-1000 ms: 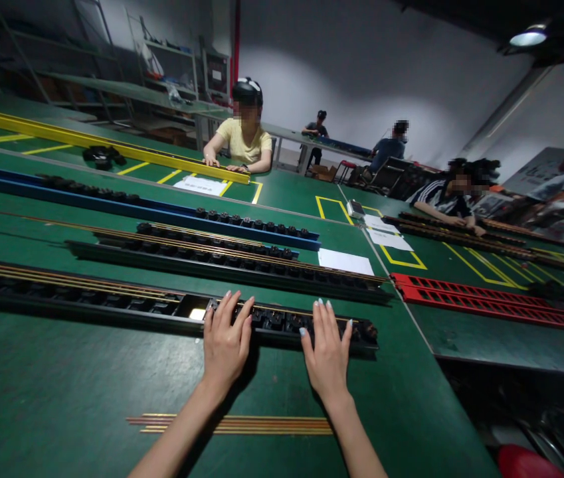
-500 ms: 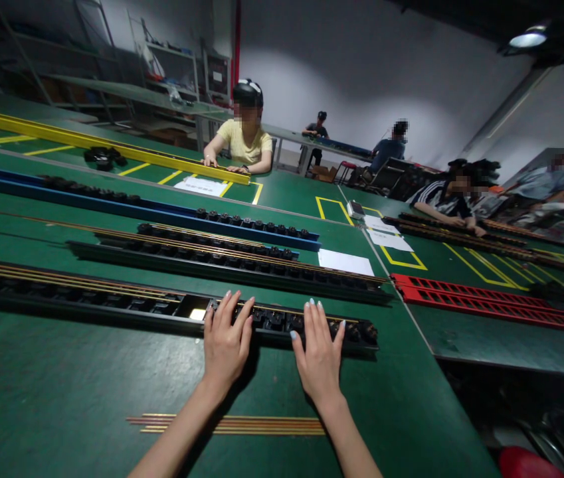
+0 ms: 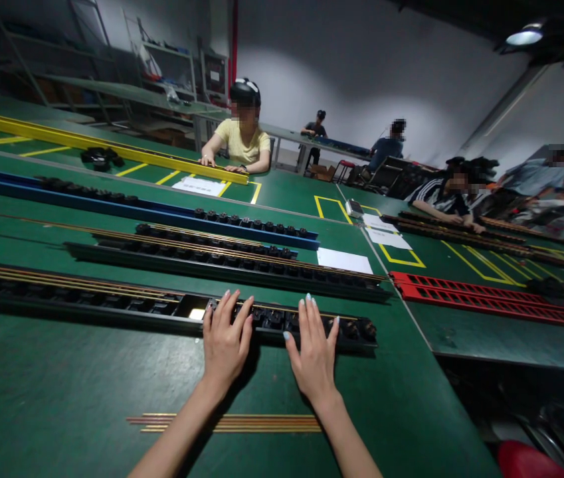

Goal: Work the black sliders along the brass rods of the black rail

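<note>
Black channel [image 3: 268,336] underneath, right hand [image 3: 314,364] has shifted leftward.

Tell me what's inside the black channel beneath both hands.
The black channel holds black blocks and golden rods, with a bright patch beside the left hand. Whatever lies under it and the right hand is hidden.
</note>
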